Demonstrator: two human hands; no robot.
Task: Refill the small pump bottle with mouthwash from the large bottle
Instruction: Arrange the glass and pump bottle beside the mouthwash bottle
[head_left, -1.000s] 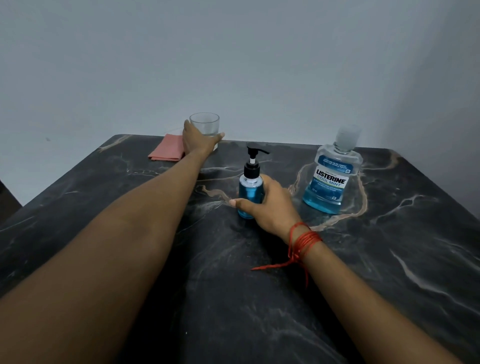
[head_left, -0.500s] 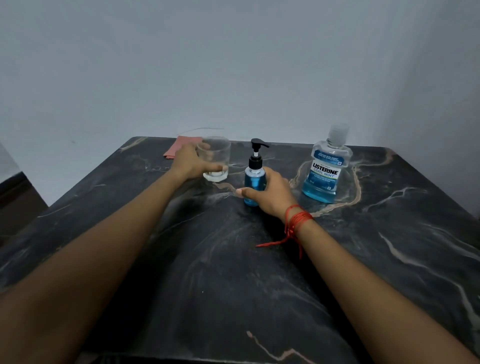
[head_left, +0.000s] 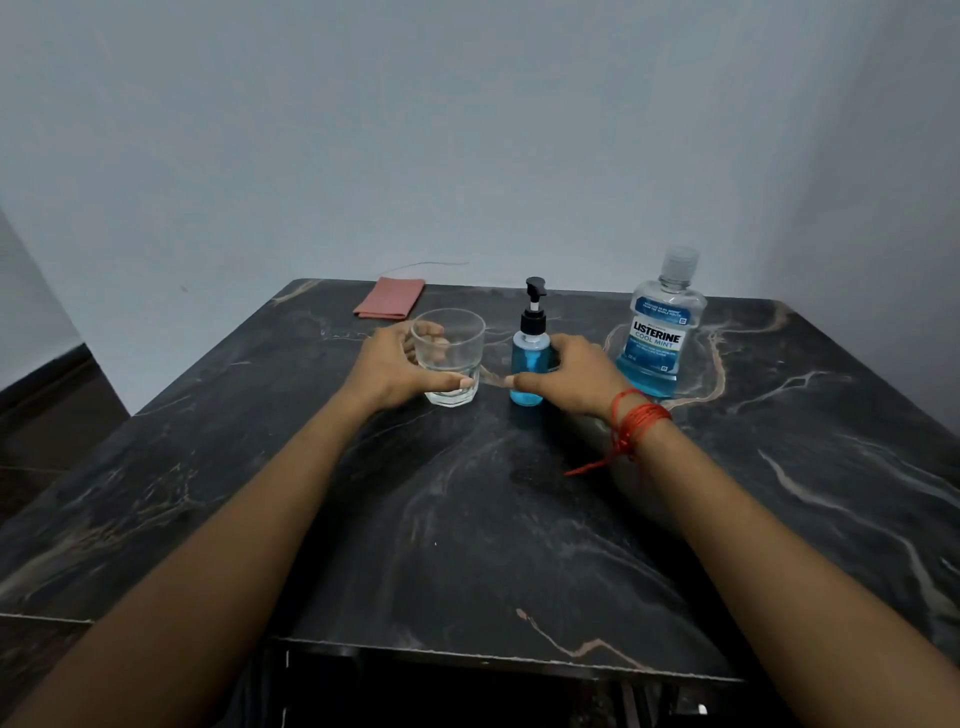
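Your left hand (head_left: 392, 371) grips the clear glass (head_left: 460, 335): the thumb lies across its near side low down, and the fingers curl round the far side, showing through the wall. The glass stands upright on the dark marbled counter (head_left: 467, 519) and looks empty. Your right hand (head_left: 574, 376) is wrapped round the small pump bottle (head_left: 531, 356), thumb across the front of its lower body, fingers behind it. The bottle stands upright on the counter just right of the glass, a narrow gap between them. Its black pump head is on, and blue liquid fills most of its body. A red thread (head_left: 636, 418) is wound round your right wrist, one loose end trailing toward the counter. The large bottle (head_left: 661, 332) of mouthwash stands upright to the right of your right hand, near it, cap on, with blue liquid in its lower part only. A folded pink cloth (head_left: 389, 299) lies at the far edge of the counter, behind the glass
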